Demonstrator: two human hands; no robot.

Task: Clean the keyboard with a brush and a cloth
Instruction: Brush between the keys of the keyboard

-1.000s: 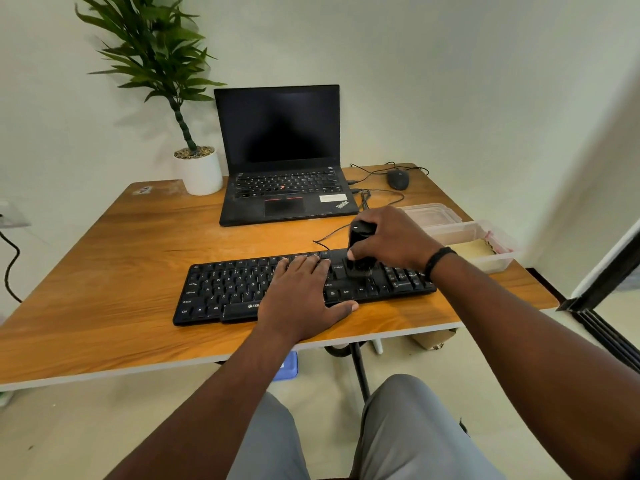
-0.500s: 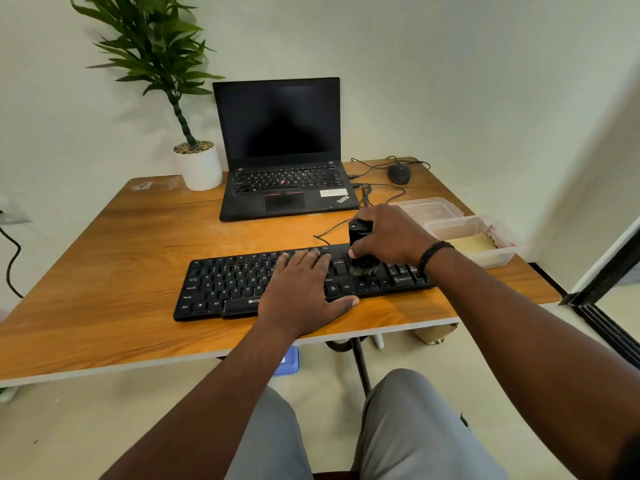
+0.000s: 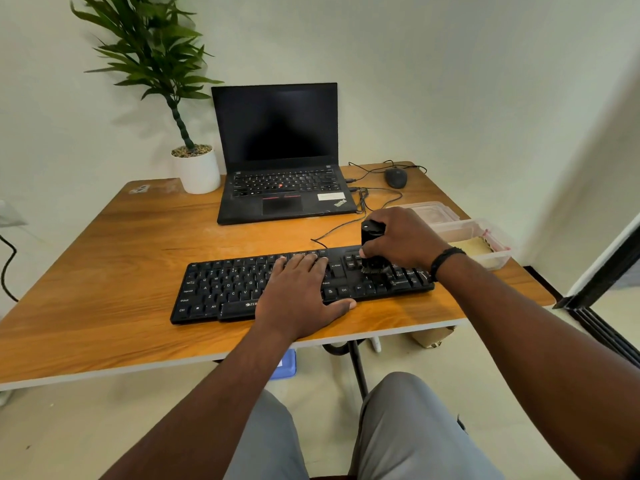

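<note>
Your right hand (image 3: 401, 237) gripped the brush (image 3: 373, 249) on the keyboard (image 3: 221, 289); left hand (image 3: 301, 292) lay flat, fingers straight. Laptop (image 3: 280, 161), mouse (image 3: 396, 177) stood behind.

Beyond my fingers an open laptop (image 3: 280, 174), potted plant (image 3: 194, 164) to its left, mouse (image 3: 396, 177) and clear tubs (image 3: 464, 237) to my right
</note>
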